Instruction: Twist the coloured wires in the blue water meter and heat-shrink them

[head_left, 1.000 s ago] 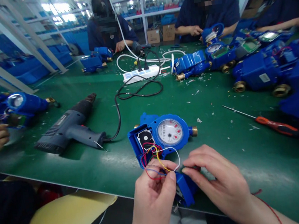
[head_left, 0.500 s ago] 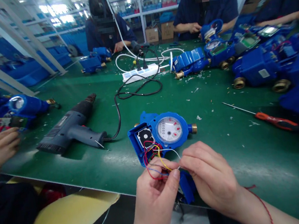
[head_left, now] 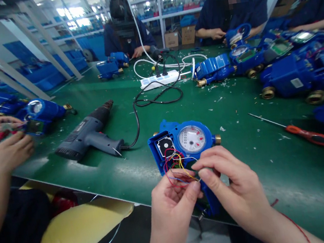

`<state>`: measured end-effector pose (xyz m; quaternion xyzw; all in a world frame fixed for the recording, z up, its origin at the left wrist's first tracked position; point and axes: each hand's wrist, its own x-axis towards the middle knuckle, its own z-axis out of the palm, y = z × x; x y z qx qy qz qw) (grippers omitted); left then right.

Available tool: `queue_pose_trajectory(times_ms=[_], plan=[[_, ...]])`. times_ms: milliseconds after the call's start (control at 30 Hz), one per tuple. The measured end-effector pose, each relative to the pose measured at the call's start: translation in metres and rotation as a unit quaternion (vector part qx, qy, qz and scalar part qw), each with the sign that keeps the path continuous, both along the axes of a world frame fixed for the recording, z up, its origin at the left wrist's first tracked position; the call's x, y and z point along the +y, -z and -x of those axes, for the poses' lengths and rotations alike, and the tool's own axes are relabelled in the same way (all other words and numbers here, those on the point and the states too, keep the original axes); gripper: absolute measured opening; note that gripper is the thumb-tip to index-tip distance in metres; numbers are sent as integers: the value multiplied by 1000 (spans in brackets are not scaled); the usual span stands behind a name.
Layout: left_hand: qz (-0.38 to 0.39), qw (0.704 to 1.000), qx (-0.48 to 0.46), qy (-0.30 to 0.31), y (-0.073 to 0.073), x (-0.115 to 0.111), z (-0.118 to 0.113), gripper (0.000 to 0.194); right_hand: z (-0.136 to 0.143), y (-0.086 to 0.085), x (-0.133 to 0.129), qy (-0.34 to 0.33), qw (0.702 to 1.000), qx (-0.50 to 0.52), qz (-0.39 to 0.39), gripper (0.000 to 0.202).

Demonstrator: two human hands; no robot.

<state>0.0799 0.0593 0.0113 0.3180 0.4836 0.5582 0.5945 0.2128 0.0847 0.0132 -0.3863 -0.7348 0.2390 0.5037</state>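
A blue water meter [head_left: 191, 139] with a round dial lies on the green table. From its open square compartment [head_left: 165, 146] come red, yellow, white and blue wires [head_left: 180, 163]. My left hand [head_left: 176, 200] pinches the wire ends between thumb and fingers, just below the compartment. Close on the right, my right hand [head_left: 233, 180] has its thumb and index finger apart beside the wire tips; nothing shows held in it. Partly hidden under both hands is a blue cover part [head_left: 212, 203] at the table's edge.
A heat gun [head_left: 91, 133] lies left, its black cord running to a white power strip [head_left: 160, 80]. An orange screwdriver [head_left: 310, 135] rests right. More blue meters [head_left: 284, 74] crowd the right side. Another person's hands [head_left: 2, 140] work at the left; people sit across the table.
The view has shifted, so the table things appear further right. My right thumb and index finger have parted at the wire tips. The other person's hands at the left have moved against a meter.
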Motion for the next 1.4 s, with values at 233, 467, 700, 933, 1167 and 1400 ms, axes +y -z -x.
queue_pose_trajectory(times_ms=[233, 467, 700, 933, 1167, 1400], plan=[[-57, 998, 40, 0, 0, -3, 13, 10, 11, -4, 2, -21, 999, -33, -2, 10], [-45, 998, -29, -27, 2, 8, 13, 15, 13, -8, -1, -39, 999, -17, 5, 14], [-47, 996, -74, -35, 10, 6, 5, 22, 13, -2, -4, -35, 997, 41, 63, 12], [-62, 994, -49, -72, 9, 5, 5, 20, 5, -1, 1, -46, 974, 126, 181, 9], [-37, 999, 15, -14, 6, 6, -4, 20, -1, 0, 3, -56, 971, 137, 186, 8], [-53, 997, 46, -11, 8, 7, -5, 8, -11, -3, 8, -55, 998, -17, -2, 15]])
